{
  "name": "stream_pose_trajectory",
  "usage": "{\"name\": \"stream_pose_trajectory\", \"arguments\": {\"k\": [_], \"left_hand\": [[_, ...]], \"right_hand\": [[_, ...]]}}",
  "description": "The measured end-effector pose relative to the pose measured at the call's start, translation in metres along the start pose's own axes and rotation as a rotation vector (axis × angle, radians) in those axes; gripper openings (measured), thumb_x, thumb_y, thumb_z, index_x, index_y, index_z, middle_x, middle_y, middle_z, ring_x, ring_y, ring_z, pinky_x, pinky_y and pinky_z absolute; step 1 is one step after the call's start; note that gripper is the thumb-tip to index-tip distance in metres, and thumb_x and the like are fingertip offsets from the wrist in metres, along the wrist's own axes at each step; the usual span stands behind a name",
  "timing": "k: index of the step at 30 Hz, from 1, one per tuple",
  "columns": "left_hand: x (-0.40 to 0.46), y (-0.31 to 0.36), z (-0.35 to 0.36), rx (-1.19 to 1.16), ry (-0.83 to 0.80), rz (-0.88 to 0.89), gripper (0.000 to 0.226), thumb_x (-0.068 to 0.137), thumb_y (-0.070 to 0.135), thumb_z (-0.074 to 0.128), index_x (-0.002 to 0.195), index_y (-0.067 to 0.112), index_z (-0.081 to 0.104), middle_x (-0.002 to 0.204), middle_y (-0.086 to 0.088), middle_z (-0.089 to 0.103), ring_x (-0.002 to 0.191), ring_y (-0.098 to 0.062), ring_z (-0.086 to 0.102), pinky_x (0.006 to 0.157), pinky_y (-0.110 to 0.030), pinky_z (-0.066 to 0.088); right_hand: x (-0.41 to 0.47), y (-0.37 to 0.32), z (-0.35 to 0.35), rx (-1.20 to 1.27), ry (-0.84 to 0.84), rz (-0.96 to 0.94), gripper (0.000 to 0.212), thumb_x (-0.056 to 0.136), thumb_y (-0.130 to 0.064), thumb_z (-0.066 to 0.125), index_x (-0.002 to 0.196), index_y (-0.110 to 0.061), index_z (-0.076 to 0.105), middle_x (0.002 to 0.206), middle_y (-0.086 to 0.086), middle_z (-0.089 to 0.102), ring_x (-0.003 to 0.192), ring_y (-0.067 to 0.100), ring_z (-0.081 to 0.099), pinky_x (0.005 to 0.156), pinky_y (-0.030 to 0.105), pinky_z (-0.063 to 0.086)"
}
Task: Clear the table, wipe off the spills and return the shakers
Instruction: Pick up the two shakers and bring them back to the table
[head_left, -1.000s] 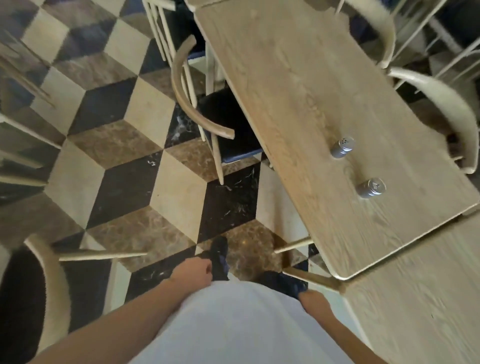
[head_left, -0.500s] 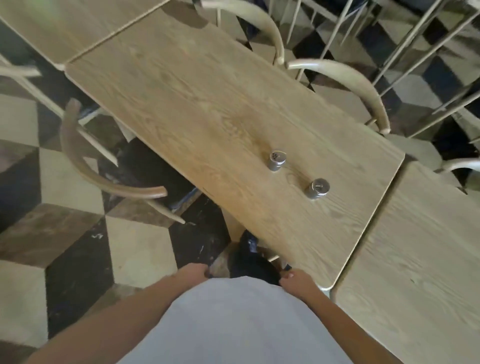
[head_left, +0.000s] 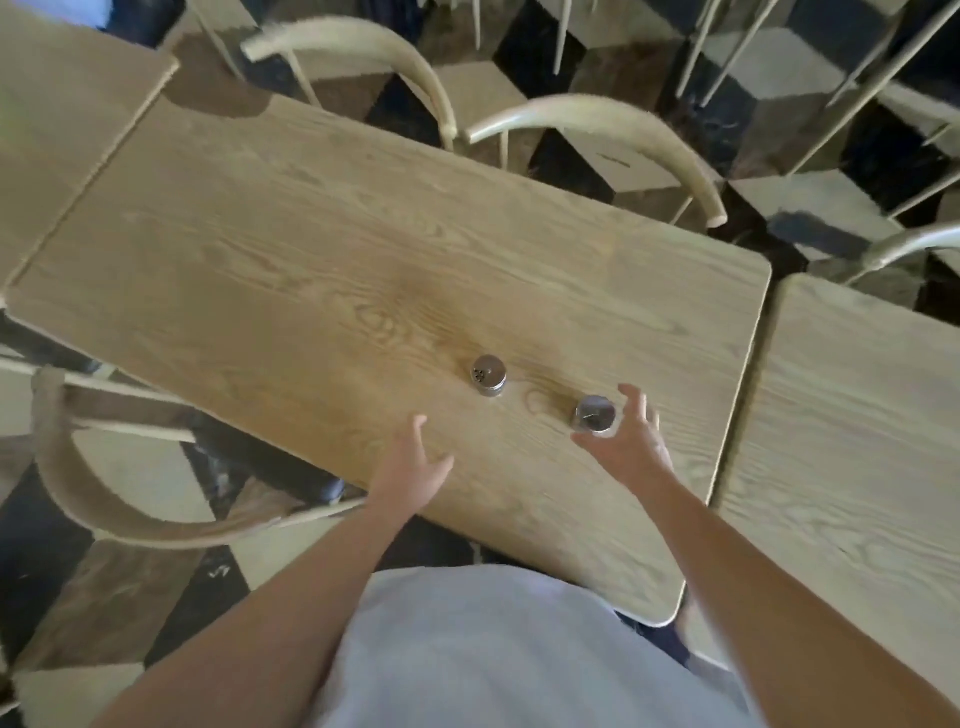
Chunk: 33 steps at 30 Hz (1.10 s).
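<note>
Two small metal shakers stand upright on the light wooden table (head_left: 322, 249). The left shaker (head_left: 489, 375) has a holed lid and stands free. The right shaker (head_left: 595, 413) sits between the spread thumb and fingers of my right hand (head_left: 631, 441), which is open around it; I cannot tell if it touches. My left hand (head_left: 415, 470) hovers open over the table, below and left of the left shaker, holding nothing. No dishes or spills show on the tabletop.
Another wooden table (head_left: 852, 441) butts against the right side, and a third table (head_left: 57, 119) stands at the far left. Curved-back chairs stand behind the table (head_left: 608, 127) and at my left (head_left: 98, 499). The floor is checkered tile.
I have turned to face the table. Both hands rose from my waist and reached out over the tabletop, the right one arriving at the right shaker.
</note>
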<state>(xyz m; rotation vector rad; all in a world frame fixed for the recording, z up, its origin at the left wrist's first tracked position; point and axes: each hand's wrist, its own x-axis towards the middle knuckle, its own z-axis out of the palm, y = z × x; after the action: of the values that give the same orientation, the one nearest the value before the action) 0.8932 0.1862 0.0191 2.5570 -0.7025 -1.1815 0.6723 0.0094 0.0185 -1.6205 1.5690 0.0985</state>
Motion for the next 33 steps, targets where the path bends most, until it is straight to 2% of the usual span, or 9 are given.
{"name": "stream_pose_trajectory", "arguments": {"k": [2,5,9,16,21,24,27,30,33], "left_hand": [[0.013,0.021,-0.006,0.084,0.059,0.091,0.085,0.081,0.044,0.074,0.150,0.024,0.028,0.141,-0.011,0.044,0.126,-0.029,0.051,0.103,-0.041,0.045],[0.032,0.044,-0.012,0.158,0.110,0.265,0.097,0.075,0.046,0.079,0.153,0.025,0.025,0.142,-0.013,0.039,0.128,-0.030,0.044,0.107,-0.040,0.040],[0.056,0.068,-0.019,0.202,0.109,0.459,0.090,0.077,0.044,0.078,0.151,0.022,0.032,0.141,-0.010,0.039,0.127,-0.031,0.046,0.100,-0.040,0.043],[0.070,0.085,-0.018,0.141,-0.061,0.368,0.076,0.087,0.044,0.069,0.150,0.017,0.035,0.114,-0.013,0.054,0.115,-0.035,0.055,0.084,-0.035,0.044],[0.073,0.080,-0.013,0.076,-0.170,0.375,0.049,0.091,0.041,0.061,0.135,0.021,0.049,0.099,-0.006,0.052,0.110,-0.035,0.057,0.077,-0.032,0.043],[0.076,0.076,-0.016,0.102,-0.188,0.416,0.034,0.083,0.036,0.063,0.115,0.036,0.052,0.097,-0.005,0.050,0.081,-0.030,0.064,0.062,-0.037,0.057],[0.074,0.067,-0.018,0.295,-0.177,0.529,0.026,0.082,0.022,0.065,0.106,0.025,0.057,0.084,-0.004,0.055,0.080,-0.031,0.058,0.066,-0.032,0.045],[0.077,0.055,-0.018,0.334,-0.175,0.679,0.023,0.079,0.017,0.071,0.099,0.021,0.061,0.088,-0.006,0.061,0.083,-0.027,0.061,0.066,-0.031,0.043],[0.068,0.052,-0.020,0.295,-0.226,0.721,0.021,0.080,0.004,0.072,0.094,0.014,0.060,0.084,-0.005,0.058,0.071,-0.001,0.055,0.058,-0.013,0.038]], "right_hand": [[0.002,-0.005,-0.002,-0.023,-0.026,-0.026,0.091,0.070,-0.043,0.086,0.146,-0.037,0.036,0.138,0.002,0.039,0.098,0.017,0.058,0.088,0.031,0.049],[0.006,-0.004,0.007,-0.023,-0.049,0.031,0.086,0.068,-0.051,0.085,0.142,-0.039,0.043,0.138,-0.002,0.039,0.111,0.017,0.058,0.092,0.033,0.052],[-0.003,-0.012,0.015,-0.005,0.030,0.135,0.064,0.074,-0.047,0.079,0.132,-0.037,0.051,0.129,-0.002,0.048,0.110,0.021,0.059,0.083,0.031,0.049],[-0.058,0.004,0.043,0.088,0.060,0.481,0.051,0.072,-0.048,0.071,0.101,-0.014,0.045,0.101,0.003,0.065,0.095,0.030,0.065,0.078,0.038,0.054],[-0.118,0.028,0.077,0.361,0.214,0.661,0.037,0.071,-0.046,0.063,0.101,-0.030,0.049,0.086,-0.002,0.067,0.070,0.026,0.072,0.073,0.044,0.061],[-0.149,0.038,0.096,0.428,0.334,0.678,0.030,0.070,-0.046,0.065,0.097,-0.039,0.054,0.084,-0.009,0.066,0.078,0.024,0.069,0.075,0.044,0.061],[-0.181,0.046,0.112,0.541,0.448,0.726,0.033,0.069,-0.035,0.071,0.100,-0.037,0.057,0.084,-0.008,0.067,0.078,0.020,0.068,0.074,0.045,0.061],[-0.214,0.052,0.123,0.589,0.547,0.770,0.045,0.065,-0.030,0.074,0.104,-0.039,0.054,0.091,-0.006,0.067,0.078,0.021,0.069,0.076,0.045,0.060],[-0.235,0.061,0.135,0.649,0.612,0.784,0.056,0.055,-0.044,0.074,0.105,-0.045,0.050,0.101,-0.007,0.064,0.082,0.021,0.069,0.077,0.044,0.061]]}}
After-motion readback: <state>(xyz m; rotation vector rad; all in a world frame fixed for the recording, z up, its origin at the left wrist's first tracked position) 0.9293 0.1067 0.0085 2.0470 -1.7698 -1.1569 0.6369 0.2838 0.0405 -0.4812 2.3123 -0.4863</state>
